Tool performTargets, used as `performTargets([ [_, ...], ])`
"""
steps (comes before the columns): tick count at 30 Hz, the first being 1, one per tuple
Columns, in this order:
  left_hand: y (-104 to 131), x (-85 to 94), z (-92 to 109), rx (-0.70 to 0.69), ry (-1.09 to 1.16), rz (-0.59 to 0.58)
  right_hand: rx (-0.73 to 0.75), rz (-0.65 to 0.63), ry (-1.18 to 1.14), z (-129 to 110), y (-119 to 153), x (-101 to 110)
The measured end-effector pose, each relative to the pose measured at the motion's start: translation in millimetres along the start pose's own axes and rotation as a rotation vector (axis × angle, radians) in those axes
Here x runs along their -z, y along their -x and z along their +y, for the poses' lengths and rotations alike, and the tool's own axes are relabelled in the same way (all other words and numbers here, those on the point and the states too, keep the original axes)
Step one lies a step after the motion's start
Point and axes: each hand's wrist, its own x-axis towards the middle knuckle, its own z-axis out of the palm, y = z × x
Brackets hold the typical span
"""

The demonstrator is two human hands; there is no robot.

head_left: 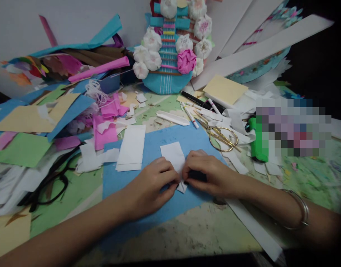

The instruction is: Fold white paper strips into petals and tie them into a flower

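White paper strip [172,154] is on the blue sheet [156,218], straight ahead of me, near end folded to a small point. Left hand [160,181]: half curled, thumb and fingertips pinching the strip's near end from its left side. Right hand [212,174]: fingers bent in a loose arch, tips closed on the same end from the right, bangle [304,211] on that wrist. Fingertips of both nearly meet.

Clock centred on the strip: stacked white strips [131,146] between 9 and 10, partly off the sheet's top edge. Pink crepe paper [105,133] at 10, beyond them. Black-framed glasses [63,183] near 9. Blue lute model [167,83] with paper flowers at 12. Pale yellow notepad [225,90] at 1. Gold-handled scissors [224,140] at 2.
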Motion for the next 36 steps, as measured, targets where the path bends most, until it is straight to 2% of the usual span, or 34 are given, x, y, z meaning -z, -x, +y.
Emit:
performTargets([
  [11,-2,4.3,0,0.120,0.080,-0.053,0.000,0.013,-0.002,0,-1,0],
  [16,-2,3.5,-1,0.073,0.075,-0.056,0.018,0.024,-0.006,0,0,-1],
  [20,-1,3.1,-2,-0.015,0.024,-0.053,0.022,0.022,-0.003,0,0,-2],
  [25,4,2.3,2,-0.131,-0.146,0.001,0.017,0.026,0.008,1,-1,-2],
  [31,18,-5.9,29,-0.262,-0.644,-0.039,0.018,0.012,0.013,0,-1,0],
  [36,30,-15.3,42,-0.218,-0.842,-0.008,0.018,0.016,0.006,1,-1,1],
])
